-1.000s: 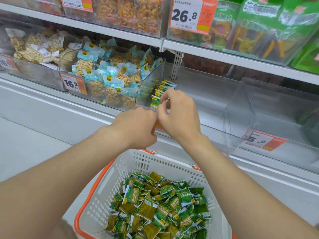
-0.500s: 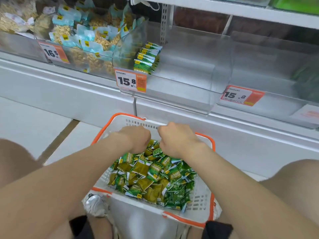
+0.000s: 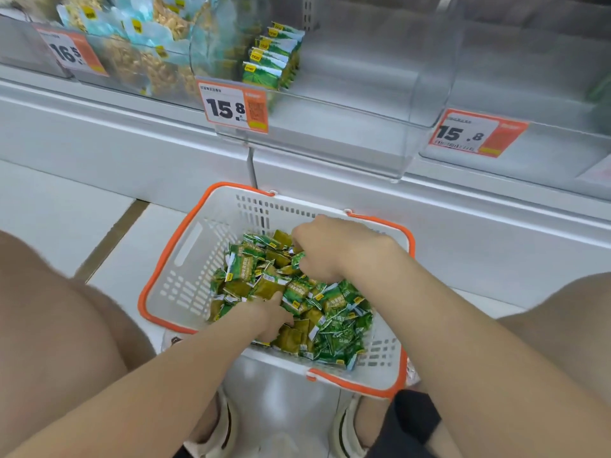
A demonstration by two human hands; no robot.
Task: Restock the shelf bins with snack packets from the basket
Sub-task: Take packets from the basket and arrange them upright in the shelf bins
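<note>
A white basket with an orange rim (image 3: 164, 259) stands on the floor between my knees, holding a pile of green snack packets (image 3: 337, 312). My left hand (image 3: 267, 317) digs into the near side of the pile, fingers curled among the packets. At the pile's far edge, the curled fingers of my right hand (image 3: 330, 249) close round some packets. Above, a clear shelf bin (image 3: 347, 133) holds a short upright row of the same green packets (image 3: 271, 57) at its left end.
An orange 15.8 price tag (image 3: 231, 107) hangs on that bin's front. A bin of nut packets (image 3: 142, 51) sits to its left and another clear bin (image 3: 529, 77) to its right. My knees (image 3: 49, 309) flank the basket, and my shoes (image 3: 218, 434) stand just behind it.
Both hands came down from the shelf bin into the basket and now dig into the packet pile. The view has tilted down from the shelves to the basket.
</note>
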